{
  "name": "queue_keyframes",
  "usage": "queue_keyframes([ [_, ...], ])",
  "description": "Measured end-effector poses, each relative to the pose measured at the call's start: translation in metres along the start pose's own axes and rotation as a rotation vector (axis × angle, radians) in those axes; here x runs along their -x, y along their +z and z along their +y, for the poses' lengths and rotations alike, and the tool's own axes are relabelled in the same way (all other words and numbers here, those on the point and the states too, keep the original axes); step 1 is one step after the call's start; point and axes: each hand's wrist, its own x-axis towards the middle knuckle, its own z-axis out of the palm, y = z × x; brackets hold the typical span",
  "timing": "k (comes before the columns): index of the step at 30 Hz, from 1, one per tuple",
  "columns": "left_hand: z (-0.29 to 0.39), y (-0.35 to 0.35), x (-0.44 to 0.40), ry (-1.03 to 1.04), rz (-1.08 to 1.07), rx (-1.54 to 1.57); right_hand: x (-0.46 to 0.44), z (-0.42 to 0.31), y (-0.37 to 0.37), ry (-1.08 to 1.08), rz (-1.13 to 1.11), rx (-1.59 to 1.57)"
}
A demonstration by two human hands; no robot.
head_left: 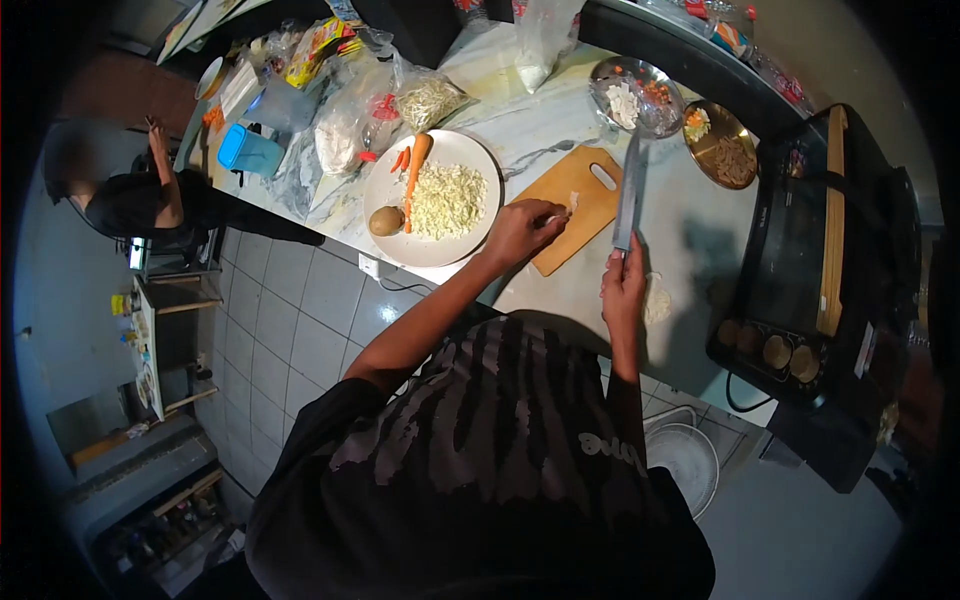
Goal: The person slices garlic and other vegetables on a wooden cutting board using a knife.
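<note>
My right hand (623, 283) is wrapped round the handle of a large kitchen knife (629, 190). Its blade points away from me, beside the right edge of a wooden cutting board (578, 232). Over the board's left side, my left hand (524, 234) has its fingers bent and drawn together; whatever they may grip is hidden. A small pale pinkish piece (573, 200) shows on the board by those fingertips. Left of the board, a large white plate (483, 160) holds chopped pale vegetable (447, 203), a carrot (416, 160), smaller carrot pieces and a round brown potato-like item (385, 221).
Behind the board stand a metal plate (668, 112) of chopped food and a golden plate (744, 178) with shredded pieces. A black toaster oven (790, 240) bounds the right side. Bags and a blue-lidded container (250, 150) crowd the left. Another person (140, 205) stands at far left.
</note>
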Motion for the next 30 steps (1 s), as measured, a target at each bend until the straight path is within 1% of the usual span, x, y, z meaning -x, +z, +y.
queue_keyframes([
  [1, 0.002, 0.002, -0.001, 0.060, 0.053, 0.002, 0.002, 0.003, 0.003, -0.014, -0.007, 0.015],
  [2, 0.002, 0.003, -0.003, 0.065, 0.048, 0.003, 0.004, 0.007, 0.003, -0.015, 0.000, 0.014],
  [4, -0.002, 0.006, -0.006, -0.050, 0.047, 0.179, 0.013, -0.005, 0.006, 0.071, -0.058, -0.106],
  [5, 0.001, 0.003, -0.008, -0.022, 0.016, 0.163, 0.014, -0.010, 0.006, 0.092, -0.066, -0.126],
  [6, 0.003, -0.001, -0.009, -0.022, 0.013, 0.166, 0.013, -0.013, 0.006, 0.093, -0.063, -0.124],
  [8, 0.005, -0.006, -0.010, -0.144, -0.039, 0.280, 0.007, -0.014, 0.007, 0.122, -0.065, -0.214],
  [9, 0.001, -0.005, -0.013, -0.126, -0.013, 0.432, 0.003, -0.014, 0.008, 0.122, -0.065, -0.213],
  [10, -0.003, -0.004, -0.012, -0.127, -0.014, 0.434, -0.002, -0.014, 0.008, 0.109, -0.061, -0.228],
  [11, -0.008, -0.005, -0.013, -0.173, -0.034, 0.459, -0.007, -0.014, 0.009, 0.095, -0.058, -0.245],
  [12, -0.003, -0.010, -0.014, -0.219, -0.053, 0.482, -0.013, -0.016, 0.009, 0.095, -0.057, -0.245],
  [14, 0.009, -0.016, -0.014, -0.234, -0.066, 0.487, -0.022, -0.020, 0.008, 0.111, -0.121, -0.121],
  [15, 0.012, -0.016, -0.015, -0.228, -0.081, 0.568, -0.027, -0.016, 0.012, 0.114, -0.121, -0.120],
  [16, 0.015, -0.017, -0.015, -0.221, -0.095, 0.650, -0.031, -0.013, 0.018, 0.026, -0.129, -0.109],
  [17, 0.017, -0.018, -0.014, -0.224, -0.091, 0.652, -0.034, -0.010, 0.023, -0.062, -0.140, -0.096],
  [18, 0.021, -0.020, -0.011, -0.187, -0.116, 0.626, -0.036, -0.013, 0.027, -0.063, -0.148, -0.093],
  [20, 0.027, -0.025, -0.006, -0.152, -0.123, 0.601, -0.040, -0.022, 0.037, -0.187, -0.279, -0.320],
  [21, 0.029, -0.027, -0.003, -0.165, -0.099, 0.610, -0.042, -0.027, 0.042, -0.250, -0.275, -0.266],
  [22, 0.030, -0.029, -0.001, -0.177, -0.078, 0.619, -0.043, -0.033, 0.043, -0.251, -0.287, -0.265],
  [24, 0.026, -0.030, 0.003, -0.189, -0.024, 0.649, -0.042, -0.044, 0.042, 0.063, -0.382, -0.206],
  [25, 0.015, -0.028, 0.004, -0.234, -0.002, 0.607, -0.045, -0.042, 0.043, 0.060, -0.390, -0.205],
  [26, 0.003, -0.026, 0.006, -0.279, 0.021, 0.565, -0.048, -0.040, 0.042, 0.078, -0.411, -0.124],
  [27, -0.009, -0.021, 0.010, -0.243, 0.060, 0.557, -0.052, -0.038, 0.043, 0.092, -0.430, -0.045],
  [28, -0.005, -0.020, 0.013, -0.304, 0.093, 0.564, -0.056, -0.034, 0.045, 0.081, -0.435, -0.051],
  [30, 0.001, -0.017, 0.018, -0.273, 0.193, 0.356, -0.060, -0.028, 0.047, -0.056, -0.398, -0.044],
])
